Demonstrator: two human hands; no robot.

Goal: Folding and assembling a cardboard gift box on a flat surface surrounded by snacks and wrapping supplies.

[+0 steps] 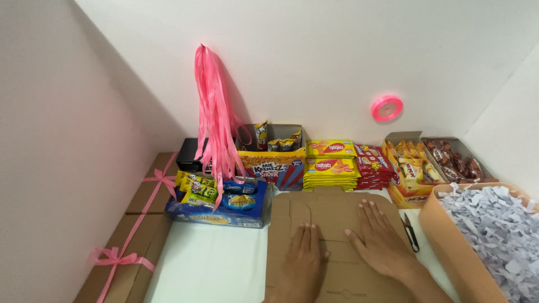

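Flat brown cardboard sheet [331, 224] with cut lines and folds, lying on the white table [208, 264] in the lower middle of the frame. Pressed down by left hand [301, 264] and right hand [382, 241], both palms flat, fingers stretched open, gripping nothing. Counted at lower left: two closed boxes [140, 224] tied with pink ribbon. One hanging ribbon bunch [216, 118] and one ribbon roll [387, 108] on the wall. One box of shredded paper [494, 235] at right.
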